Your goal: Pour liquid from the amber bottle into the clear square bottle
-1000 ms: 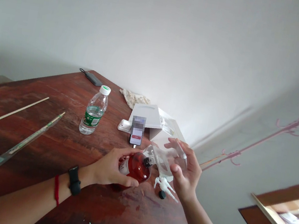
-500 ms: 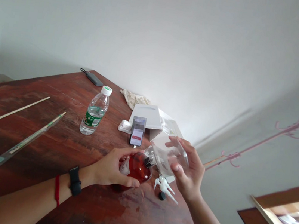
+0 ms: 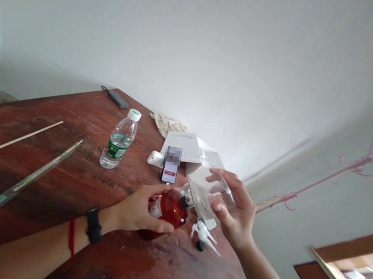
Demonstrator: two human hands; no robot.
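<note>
My left hand (image 3: pixel 138 209) grips a round amber-red bottle (image 3: pixel 171 207) with a black neck, tilted on the dark wooden table (image 3: pixel 63 157). My right hand (image 3: pixel 233 210) holds a clear plastic bag (image 3: pixel 204 196) whose lower end meets the bottle's neck. A white pump dispenser (image 3: pixel 206 235) and a small black cap (image 3: pixel 201 245) lie on the table just below my right hand. A black watch and a red cord are on my left wrist.
A water bottle (image 3: pixel 118 140) with a green label stands mid-table. A phone (image 3: pixel 170 165), a white box (image 3: pixel 181 146), a crumpled cloth (image 3: pixel 168 123), a wooden stick (image 3: pixel 20 138), wrapped chopsticks (image 3: pixel 30 176) and a dark power bank (image 3: pixel 117 99) lie around. The table edge drops off at right.
Both hands keep their hold. My right hand with the plastic bag has shifted slightly, staying at the bottle's neck; the view has drifted a little.
</note>
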